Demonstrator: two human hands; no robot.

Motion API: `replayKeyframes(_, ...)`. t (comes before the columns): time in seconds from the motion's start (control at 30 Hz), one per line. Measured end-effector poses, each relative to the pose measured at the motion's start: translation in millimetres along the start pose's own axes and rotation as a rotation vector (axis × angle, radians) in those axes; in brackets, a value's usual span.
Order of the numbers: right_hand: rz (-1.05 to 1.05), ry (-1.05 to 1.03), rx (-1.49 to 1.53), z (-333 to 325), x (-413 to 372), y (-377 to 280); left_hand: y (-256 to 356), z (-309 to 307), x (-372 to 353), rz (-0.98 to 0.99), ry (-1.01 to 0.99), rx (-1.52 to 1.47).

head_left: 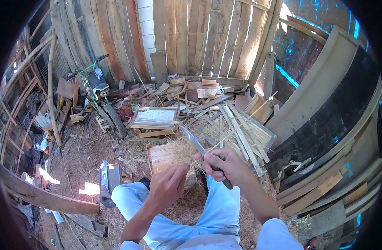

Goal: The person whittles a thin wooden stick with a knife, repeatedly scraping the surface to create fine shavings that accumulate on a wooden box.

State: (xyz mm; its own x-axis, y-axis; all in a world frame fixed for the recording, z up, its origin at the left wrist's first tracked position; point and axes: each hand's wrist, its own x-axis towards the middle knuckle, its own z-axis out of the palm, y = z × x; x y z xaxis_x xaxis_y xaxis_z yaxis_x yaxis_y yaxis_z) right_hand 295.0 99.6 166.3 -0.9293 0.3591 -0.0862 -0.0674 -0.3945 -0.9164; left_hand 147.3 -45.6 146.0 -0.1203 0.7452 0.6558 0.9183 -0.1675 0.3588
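My right hand is wrapped round the dark handle of a knife. Its pale, slightly curved blade points up and away to the left. A thin wooden strip meets the knife near my right fingers and slants off to the upper right. To the left, my left hand is closed with its fingers curled in, apart from the blade; what it holds, if anything, is hidden. Beneath the knife lies a heap of fine shavings, beside a light wooden board.
Scrap wood is piled against the plank wall. A green-framed bike stands at the left. A framed panel lies ahead, and a grey flat-bladed tool is left of my knees. Stacked boards line the right side.
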Motion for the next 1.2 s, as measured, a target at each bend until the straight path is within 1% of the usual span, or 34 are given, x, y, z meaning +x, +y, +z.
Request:
replayKeyframes(0.1, 0.025, 0.010, -0.020, 1.6, -3.4, -4.9, -1.0, -0.1, -2.8, 0.039, -0.030, 0.047)
replayKeyframes(0.17, 0.019, 0.057, -0.014, 3.2, -3.2, -6.8, -2.1, -0.3, -4.5, 0.082, -0.022, 0.064)
replayKeyframes(0.2, 0.022, 0.057, -0.011, -0.9, -3.2, -6.0, -2.1, -2.8, -5.8, 0.079, -0.025, 0.064)
replayKeyframes(0.27, -0.007, 0.132, -0.031, -9.0, -2.7, -8.5, -2.5, -9.3, -8.4, 0.047, -0.065, 0.095)
replayKeyframes(0.3, 0.011, 0.158, -0.018, -7.9, -5.0, -13.9, -3.4, -9.8, -9.9, 0.049, -0.066, 0.096)
replayKeyframes(0.4, 0.005, 0.134, -0.034, -7.5, -5.8, -16.7, -4.7, -12.2, -16.0, 0.068, -0.065, 0.100)
replayKeyframes(0.43, 0.005, 0.137, -0.035, -13.0, -5.9, -19.5, -4.7, -15.0, -16.5, 0.033, -0.038, 0.086)
replayKeyframes(0.47, -0.060, 0.279, -0.036, -24.0, -5.9, -24.2, -5.8, -17.7, -17.9, -0.004, -0.012, 0.073)
replayKeyframes(0.5, -0.128, 0.423, -0.034, -36.5, -7.1, -29.0, -10.9, -20.7, -22.5, 0.000, -0.013, 0.071)
replayKeyframes(0.57, -0.177, 0.410, 0.003, -74.3, -15.9, -40.7, -25.0, -29.2, -32.8, 0.004, 0.065, 0.135)
replayKeyframes(0.6, -0.219, 0.392, 0.037, -77.7, -16.4, -46.8, -28.3, -32.6, -33.1, 0.004, 0.067, 0.139)
replayKeyframes(0.67, -0.212, 0.414, 0.037, -69.2, -15.4, -45.4, -30.4, -34.4, -32.8, -0.092, -0.024, 0.182)
replayKeyframes(0.73, -0.213, 0.444, 0.043, -51.7, -11.2, -37.6, -24.5, -22.9, -21.9, -0.079, 0.006, 0.162)
replayKeyframes(0.8, -0.166, 0.244, -0.015, -29.2, -3.3, -22.8, -15.8, -11.1, -9.1, 0.026, 0.069, 0.114)
replayKeyframes(0.87, -0.100, 0.156, -0.018, -2.1, 1.3, -4.8, -12.4, -2.6, -2.5, 0.041, 0.055, 0.118)
replayKeyframes(0.9, -0.103, 0.159, -0.019, 2.8, 0.1, -3.2, -11.8, 0.2, 0.2, 0.047, 0.062, 0.078)
replayKeyframes(0.97, -0.042, 0.039, 0.015, 9.3, -0.9, -1.7, -12.1, -0.8, 1.1, 0.051, 0.065, 0.043)
replayKeyframes(1.0, -0.039, 0.037, 0.019, 5.8, -2.0, -4.9, -12.6, -4.5, -1.4, 0.055, 0.023, 0.051)
replayKeyframes(1.03, -0.045, 0.090, 0.016, -2.7, -4.5, -11.7, -13.2, -8.2, -4.9, 0.056, -0.019, 0.059)
replayKeyframes(1.1, -0.051, 0.187, 0.019, -21.2, -7.9, -19.0, -15.3, -12.7, -13.0, 0.040, -0.007, 0.018)
replayKeyframes(1.2, -0.056, 0.189, -0.006, -26.1, -11.5, -16.6, -19.7, -11.6, -16.9, 0.021, 0.016, -0.024)
